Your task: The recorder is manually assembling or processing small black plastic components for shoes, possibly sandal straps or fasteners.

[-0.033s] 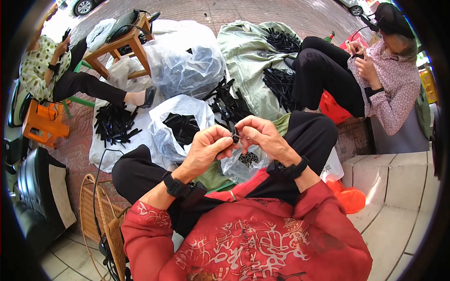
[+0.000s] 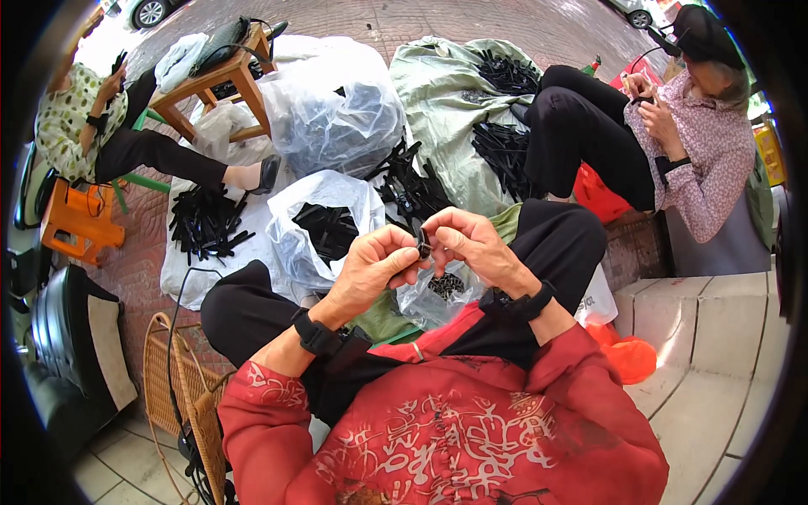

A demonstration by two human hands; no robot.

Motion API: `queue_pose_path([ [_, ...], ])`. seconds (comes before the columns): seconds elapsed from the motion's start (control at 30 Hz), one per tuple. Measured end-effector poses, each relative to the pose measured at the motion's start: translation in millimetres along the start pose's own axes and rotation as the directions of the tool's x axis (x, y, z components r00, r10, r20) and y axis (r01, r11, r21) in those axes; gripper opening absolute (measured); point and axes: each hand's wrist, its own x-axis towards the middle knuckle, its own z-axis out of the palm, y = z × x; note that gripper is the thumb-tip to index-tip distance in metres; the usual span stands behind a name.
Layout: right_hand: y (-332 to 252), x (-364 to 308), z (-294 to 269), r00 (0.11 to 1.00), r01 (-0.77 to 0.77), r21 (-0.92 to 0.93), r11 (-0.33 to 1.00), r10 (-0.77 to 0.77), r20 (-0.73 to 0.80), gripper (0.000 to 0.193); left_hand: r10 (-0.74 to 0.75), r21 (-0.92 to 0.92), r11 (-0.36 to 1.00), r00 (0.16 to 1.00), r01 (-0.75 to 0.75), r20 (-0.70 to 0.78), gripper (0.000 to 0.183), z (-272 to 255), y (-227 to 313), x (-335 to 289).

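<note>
Above my lap, both hands meet at a small black strip-like piece (image 2: 423, 244). My left hand (image 2: 376, 263) is closed, its thumb and fingers pinching the piece. My right hand (image 2: 465, 241) is also closed, thumb against forefinger at the right side of the same piece; whether it holds a separate small part is too fine to tell. Just below the hands sits a clear plastic bag (image 2: 418, 307) with many small metal parts (image 2: 446, 286) in it. Beyond my left hand stands an open white plastic bag (image 2: 286, 220) containing black strips (image 2: 324, 229).
Loose black strips lie in piles on a white sheet (image 2: 181, 282) and a green woven sheet (image 2: 450, 160). One person sits far left by a wooden stool (image 2: 210, 82), another at right. A wicker chair (image 2: 202, 404) and a tiled step (image 2: 699, 328) flank me.
</note>
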Motion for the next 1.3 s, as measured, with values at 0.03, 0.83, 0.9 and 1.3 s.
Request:
queue_pose_path([
  [0.03,0,0,-1,1.000,-0.019,0.000,1.000,0.019,0.017,0.022,-0.012,0.005,1.000,1.000,0.012,0.017,0.009,-1,-2,1],
  [0.83,4,-10,14,0.799,0.342,-0.800,0.493,-0.601,-0.029,0.015,-0.139,0.116,0.984,0.990,0.137,0.011,0.014,8,-12,-2],
  [0.9,3,-9,14,0.847,0.267,-0.762,0.590,-0.521,-0.106,0.015,-0.124,0.140,0.983,0.992,0.122,0.004,0.015,8,-14,-2],
  [1.3,21,-3,-5,0.930,0.226,-0.346,0.911,-0.307,-0.200,0.013,-0.131,0.237,0.964,0.991,0.120,0.030,0.017,8,-10,-4],
])
